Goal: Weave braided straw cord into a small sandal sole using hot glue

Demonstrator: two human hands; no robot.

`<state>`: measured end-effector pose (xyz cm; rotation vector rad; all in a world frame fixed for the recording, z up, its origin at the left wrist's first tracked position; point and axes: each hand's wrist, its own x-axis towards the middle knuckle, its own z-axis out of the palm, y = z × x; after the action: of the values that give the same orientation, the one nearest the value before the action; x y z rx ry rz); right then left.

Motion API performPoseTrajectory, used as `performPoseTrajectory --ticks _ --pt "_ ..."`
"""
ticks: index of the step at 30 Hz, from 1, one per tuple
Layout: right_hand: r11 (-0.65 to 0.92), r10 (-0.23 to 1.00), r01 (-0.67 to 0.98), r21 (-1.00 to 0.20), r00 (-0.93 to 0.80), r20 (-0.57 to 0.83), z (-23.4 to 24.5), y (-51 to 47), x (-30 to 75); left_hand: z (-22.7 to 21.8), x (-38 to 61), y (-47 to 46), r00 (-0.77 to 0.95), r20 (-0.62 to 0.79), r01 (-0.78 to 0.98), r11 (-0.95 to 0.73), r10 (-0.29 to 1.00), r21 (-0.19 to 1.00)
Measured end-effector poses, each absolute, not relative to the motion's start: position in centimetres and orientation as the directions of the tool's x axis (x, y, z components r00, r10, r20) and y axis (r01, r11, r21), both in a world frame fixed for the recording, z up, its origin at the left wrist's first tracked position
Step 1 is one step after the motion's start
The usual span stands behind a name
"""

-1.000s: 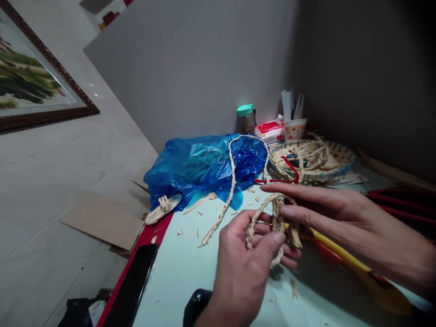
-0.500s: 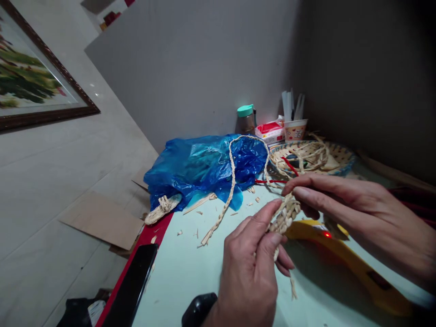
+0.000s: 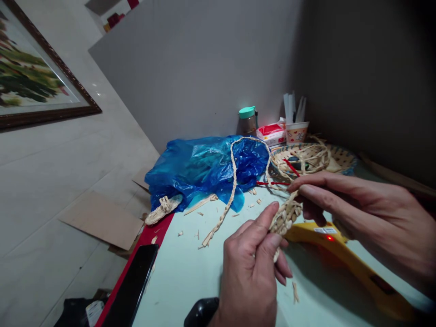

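Observation:
A small braided straw piece point(image 3: 285, 217) is pinched between the thumb and fingers of my left hand point(image 3: 254, 268), its lower part hidden behind them. My right hand point(image 3: 354, 204) is closed at its upper end, thumb and forefinger pinching the straw braid there. From the right fingers a long plaited straw cord point(image 3: 233, 181) loops back over the blue bag and comes down to a frayed end on the table. Beneath my right hand lies a yellow tool point(image 3: 354, 259) with a lit red light. A finished-looking woven straw slipper point(image 3: 164, 210) lies at the table's left edge.
A blue plastic bag point(image 3: 197, 163) covers the back left. Behind stand a green-lidded bottle point(image 3: 248, 120), a tissue pack point(image 3: 272, 132) and a paper cup point(image 3: 297, 132). A woven basket point(image 3: 345, 159) holds straw cord. A black phone point(image 3: 131, 286) lies at left; straw scraps point(image 3: 200, 203) are scattered.
My right hand has shifted slightly right and down, still pinching the braid. My left hand keeps its hold. The whole view has moved a little.

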<state>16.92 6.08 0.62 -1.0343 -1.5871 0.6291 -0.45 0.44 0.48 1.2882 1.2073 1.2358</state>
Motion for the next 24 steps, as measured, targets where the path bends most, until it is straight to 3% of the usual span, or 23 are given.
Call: performPoseTrajectory --ticks 12,15,20,24 --pt "0.503 0.819 0.461 -0.731 0.015 0.573 -1.0 5.2 15.7 0.7 -0.5 0.8 -0.155 -0.041 -0.076 0.029 0.987 0.997" --pt "0.506 0.827 0.442 -0.741 -0.007 0.562 -1.4 5.1 15.5 0.7 -0.7 0.9 -0.162 -0.037 -0.053 0.029 0.986 0.998" --pt "0.369 0.89 0.421 -0.828 0.095 0.445 -0.5 4.7 15.6 1.0 -0.4 0.7 -0.144 -0.017 0.044 0.024 0.989 0.999" --pt "0.418 0.858 0.446 -0.791 0.093 0.505 -0.2 4.4 15.8 1.0 -0.3 0.4 -0.129 -0.001 0.066 0.01 0.992 0.998"
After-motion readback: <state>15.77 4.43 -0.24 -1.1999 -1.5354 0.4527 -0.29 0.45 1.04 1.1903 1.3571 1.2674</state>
